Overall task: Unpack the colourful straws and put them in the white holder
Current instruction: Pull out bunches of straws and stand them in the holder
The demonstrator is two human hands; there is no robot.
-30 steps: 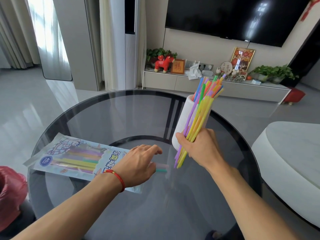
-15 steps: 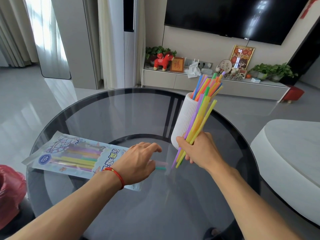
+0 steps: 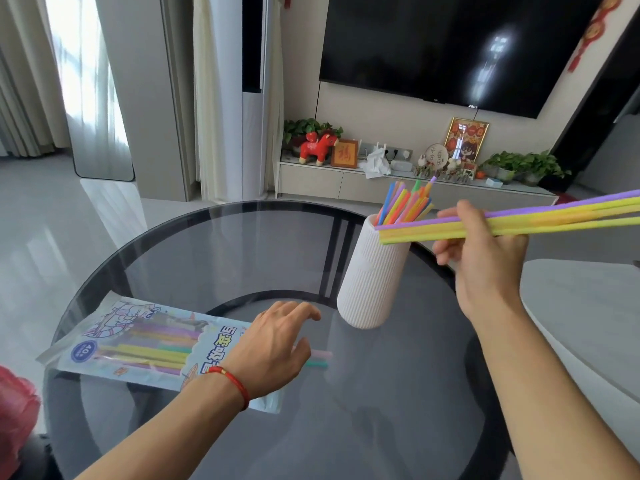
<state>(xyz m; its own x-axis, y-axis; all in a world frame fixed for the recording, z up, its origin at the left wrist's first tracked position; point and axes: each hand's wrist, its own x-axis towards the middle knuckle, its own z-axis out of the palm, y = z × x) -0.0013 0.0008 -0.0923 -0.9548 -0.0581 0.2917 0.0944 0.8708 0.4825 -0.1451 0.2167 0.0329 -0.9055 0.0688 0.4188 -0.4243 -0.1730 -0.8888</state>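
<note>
In the head view, the right hand [image 3: 485, 258] is gripping a bundle of purple and yellow plastic straws [image 3: 512, 221], holding it level above the ribbed white holder [image 3: 372, 278] near the round glass bench's [image 3: 207, 244] far edge. The left hand [image 3: 273, 348] is resting, fingers spread, on the printed plastic straw packet [image 3: 138, 344] near the left edge.

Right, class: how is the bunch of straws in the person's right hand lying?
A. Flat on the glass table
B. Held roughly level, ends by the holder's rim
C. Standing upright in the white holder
B: the right hand grips the straw bunch nearly level, ends by the white holder rim.
</note>
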